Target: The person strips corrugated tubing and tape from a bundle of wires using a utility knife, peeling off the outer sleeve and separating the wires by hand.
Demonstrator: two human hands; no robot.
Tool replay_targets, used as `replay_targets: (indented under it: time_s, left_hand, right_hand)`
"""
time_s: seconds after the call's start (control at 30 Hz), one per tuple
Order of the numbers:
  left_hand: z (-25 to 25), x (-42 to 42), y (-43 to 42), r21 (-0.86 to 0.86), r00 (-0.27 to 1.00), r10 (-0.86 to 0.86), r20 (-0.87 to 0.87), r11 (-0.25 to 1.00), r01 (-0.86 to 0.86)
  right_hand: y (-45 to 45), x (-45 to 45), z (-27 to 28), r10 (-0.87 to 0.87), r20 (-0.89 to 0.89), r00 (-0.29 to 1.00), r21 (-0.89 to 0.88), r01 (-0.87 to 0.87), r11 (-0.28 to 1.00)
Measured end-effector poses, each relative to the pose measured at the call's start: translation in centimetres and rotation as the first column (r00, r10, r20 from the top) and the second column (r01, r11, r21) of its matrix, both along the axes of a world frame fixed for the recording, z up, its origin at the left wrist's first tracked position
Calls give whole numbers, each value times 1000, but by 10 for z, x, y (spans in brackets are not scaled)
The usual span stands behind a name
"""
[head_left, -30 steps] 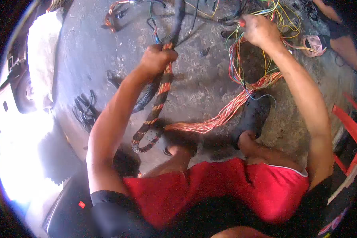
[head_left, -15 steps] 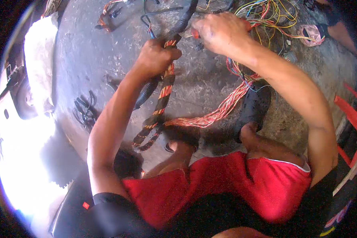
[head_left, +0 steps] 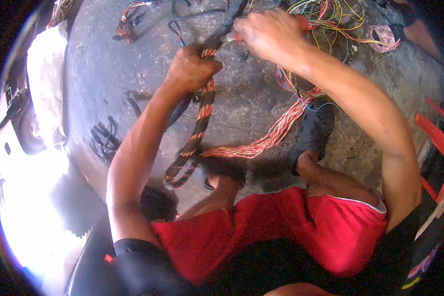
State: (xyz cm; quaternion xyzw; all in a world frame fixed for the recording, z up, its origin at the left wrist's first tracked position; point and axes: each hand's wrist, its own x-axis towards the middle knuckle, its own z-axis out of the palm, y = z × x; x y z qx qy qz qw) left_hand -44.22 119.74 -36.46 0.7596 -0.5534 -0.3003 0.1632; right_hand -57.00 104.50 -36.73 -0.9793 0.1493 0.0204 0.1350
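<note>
My left hand (head_left: 191, 69) is closed around a thick wire harness (head_left: 204, 116), its orange-red wires bound in a spiral of black tape. Above the fist, the harness continues as a fully black-covered section (head_left: 233, 17). My right hand (head_left: 274, 38), just to the right, is wrapped around a red-handled tool (head_left: 238, 37). A short metallic part points from it toward the harness; my fingers hide most of the tool, and its kind is unclear. Below, a loose bundle of red and white wires (head_left: 261, 148) branches off the harness toward my shoe (head_left: 314, 128).
Tangled yellow, green and red wires (head_left: 330, 17) lie at the upper right, near another person's foot (head_left: 422, 42). Black cable pieces (head_left: 104, 140) rest on the floor (head_left: 123, 74) at left. A corrugated tube (head_left: 177, 114) is partly behind my left forearm.
Both hands have shifted slightly up and left in view, along with the floor and wires. The grips on the harness and the red-handled tool look the same.
</note>
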Motion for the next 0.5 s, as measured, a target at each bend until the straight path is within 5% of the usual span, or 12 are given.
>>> replay_targets:
  time_s: [0.07, 0.2, 0.27, 0.3, 0.37, 0.43, 0.5]
  left_hand:
    - [-21, 7, -3, 40, 984, 131, 122, 990, -137]
    - [-31, 18, -7, 93, 925, 270, 265, 948, -304]
    - [-26, 27, 2, 111, 968, -58, 243, 993, 32]
    - [-16, 20, 5, 116, 968, -66, 242, 992, 39]
    - [12, 11, 8, 273, 922, 380, 75, 881, -386]
    - [10, 24, 7, 142, 928, 362, 88, 918, -371]
    - [3, 33, 3, -4, 971, 236, 48, 972, -236]
  right_hand:
    - [-1, 8, 3, -21, -53, 998, 80, 25, 996]
    - [-19, 21, -19, -226, -124, 966, -60, 220, 974]
    - [-68, 16, -38, -483, -79, 872, -100, 475, 874]
    - [-102, -1, -32, -621, -94, 778, -77, 616, 784]
    - [-125, -29, -5, -445, -197, 873, -334, 367, 868]
    - [-86, -33, 9, -455, 27, 890, -316, 439, 841]
    - [-67, -16, 8, -503, -170, 847, -4, 510, 860]
